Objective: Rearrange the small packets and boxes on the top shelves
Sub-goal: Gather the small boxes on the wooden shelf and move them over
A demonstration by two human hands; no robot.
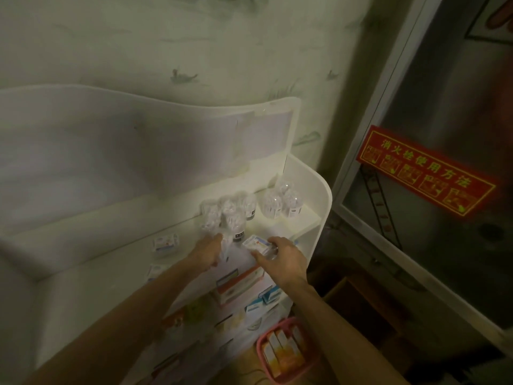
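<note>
The right hand (283, 259) is grasping a small white box (256, 244) just above the upper shelf (302, 218), beside the clear packets (230, 215) clustered there. The left hand (206, 254) is reaching toward those packets; whether it is closing on one, I cannot tell. The job is looking barely underway: two loose boxes (166, 243) are sitting apart at left, and lower boxes (238, 282) are lying jumbled.

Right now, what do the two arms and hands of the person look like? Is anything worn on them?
Both arms are bare from the bottom edge of the picture up to the hands: no sleeves show. The left hand and the right hand have no gloves. I see no watch, bracelet or ring, though the light is dim and the picture is blurred, so small items could be missed.
</note>
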